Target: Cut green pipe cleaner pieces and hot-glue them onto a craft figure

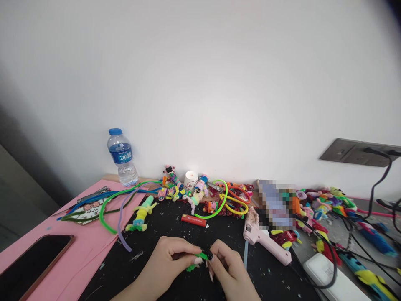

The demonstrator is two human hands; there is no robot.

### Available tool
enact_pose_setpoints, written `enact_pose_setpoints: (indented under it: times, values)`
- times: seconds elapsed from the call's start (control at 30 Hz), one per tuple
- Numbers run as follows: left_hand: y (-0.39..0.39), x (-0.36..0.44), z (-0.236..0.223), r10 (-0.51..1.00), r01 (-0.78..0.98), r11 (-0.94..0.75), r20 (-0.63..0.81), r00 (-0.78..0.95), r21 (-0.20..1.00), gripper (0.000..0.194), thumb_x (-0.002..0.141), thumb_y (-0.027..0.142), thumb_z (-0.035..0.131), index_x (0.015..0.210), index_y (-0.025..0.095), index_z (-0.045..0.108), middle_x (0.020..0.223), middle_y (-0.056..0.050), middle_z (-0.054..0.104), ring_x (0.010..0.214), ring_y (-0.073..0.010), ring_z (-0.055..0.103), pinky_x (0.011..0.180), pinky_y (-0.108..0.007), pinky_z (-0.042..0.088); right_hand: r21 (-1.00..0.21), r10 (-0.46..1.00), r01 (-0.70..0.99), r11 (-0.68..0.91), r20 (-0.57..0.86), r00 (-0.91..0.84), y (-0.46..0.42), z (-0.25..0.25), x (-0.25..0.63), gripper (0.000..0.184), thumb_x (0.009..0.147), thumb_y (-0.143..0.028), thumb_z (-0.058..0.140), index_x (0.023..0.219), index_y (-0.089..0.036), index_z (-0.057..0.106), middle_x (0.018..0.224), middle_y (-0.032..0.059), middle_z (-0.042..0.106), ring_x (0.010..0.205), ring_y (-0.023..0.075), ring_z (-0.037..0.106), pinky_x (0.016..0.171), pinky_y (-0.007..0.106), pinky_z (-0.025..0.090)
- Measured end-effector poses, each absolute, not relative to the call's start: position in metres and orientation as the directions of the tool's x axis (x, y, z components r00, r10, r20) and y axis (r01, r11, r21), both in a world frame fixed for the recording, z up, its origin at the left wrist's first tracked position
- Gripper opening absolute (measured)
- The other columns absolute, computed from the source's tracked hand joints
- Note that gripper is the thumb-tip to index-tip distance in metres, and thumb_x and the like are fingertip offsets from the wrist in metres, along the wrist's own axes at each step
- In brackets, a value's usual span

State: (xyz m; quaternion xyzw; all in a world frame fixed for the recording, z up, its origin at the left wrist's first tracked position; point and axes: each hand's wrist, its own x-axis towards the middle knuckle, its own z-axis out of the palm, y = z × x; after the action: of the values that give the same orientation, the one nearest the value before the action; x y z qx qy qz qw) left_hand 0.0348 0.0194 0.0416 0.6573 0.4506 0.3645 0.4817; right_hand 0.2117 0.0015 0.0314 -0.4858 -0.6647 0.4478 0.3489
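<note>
Low in the middle of the head view, my left hand (171, 263) pinches a bright green pipe cleaner piece (191, 268) between thumb and fingers. My right hand (227, 267) meets it from the other side, its thumb and finger closed on the same green piece. Most of that piece is hidden by my fingers. Beyond my left hand a yellow and green pipe cleaner figure (142, 215) lies on the black mat (134, 267). A red lighter (193, 220) lies just past my hands. To the right rests a pink glue gun (266, 240) with a clear glue stick below it.
A water bottle (121, 156) stands by the wall at left. A phone (34, 265) lies on pink paper (90, 255). Loose pipe cleaners (108, 223), a white jar (191, 179) and several colourful figures (199, 196) line the back. Cables and a white power bank (335, 278) sit at right.
</note>
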Motion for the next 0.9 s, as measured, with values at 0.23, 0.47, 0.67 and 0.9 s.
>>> enact_pose_setpoints:
  times: [0.23, 0.47, 0.67, 0.9]
  values:
    - [0.0199, 0.0337, 0.0445, 0.959, 0.233, -0.086, 0.017, 0.284, 0.969, 0.01, 0.071, 0.022, 0.066, 0.069, 0.016, 0.074, 0.066, -0.003, 0.07, 0.061, -0.0165, 0.061, 0.058, -0.022, 0.046, -0.912, 0.958, 0.382, 0.15, 0.039, -0.284, 0.0018, 0.0315, 0.2111, 0.031, 0.088, -0.036, 0.038, 0.064, -0.018, 0.045, 0.054, -0.0041, 0.044, 0.052, 0.0107, 0.042, 0.05, 0.021, 0.031]
    - [0.0221, 0.0341, 0.0413, 0.954, 0.187, -0.005, -0.052, 0.295, 0.982, 0.012, 0.072, 0.024, 0.064, 0.068, 0.014, 0.068, 0.064, -0.002, 0.066, 0.061, -0.0146, 0.057, 0.058, -0.022, 0.043, -0.916, 0.961, 0.378, 0.133, 0.026, -0.276, 0.0012, 0.031, 0.2115, 0.031, 0.087, -0.037, 0.04, 0.063, -0.018, 0.045, 0.053, -0.0042, 0.043, 0.051, 0.0108, 0.041, 0.05, 0.021, 0.03]
    - [0.0257, 0.0328, 0.0359, 0.926, -0.102, 0.165, -0.119, 0.359, 0.981, 0.034, 0.076, 0.036, 0.063, 0.102, 0.015, 0.061, 0.092, -0.007, 0.068, 0.084, -0.0183, 0.061, 0.072, -0.026, 0.046, -0.959, 0.981, 0.271, 0.077, 0.024, -0.193, 0.0008, 0.0318, 0.2125, 0.034, 0.087, -0.044, 0.038, 0.064, -0.02, 0.041, 0.054, -0.0049, 0.04, 0.049, 0.0103, 0.037, 0.047, 0.021, 0.026]
    - [0.0238, 0.0376, 0.0387, 0.849, -0.125, 0.354, -0.262, 0.459, 0.927, 0.032, 0.065, 0.032, 0.073, 0.087, 0.011, 0.064, 0.071, -0.003, 0.066, 0.054, -0.0107, 0.06, 0.051, -0.02, 0.046, -0.975, 0.994, 0.211, 0.075, 0.056, -0.095, 0.0015, 0.0281, 0.2148, 0.035, 0.087, -0.047, 0.04, 0.064, -0.02, 0.04, 0.055, -0.0055, 0.037, 0.05, 0.0101, 0.034, 0.047, 0.022, 0.026]
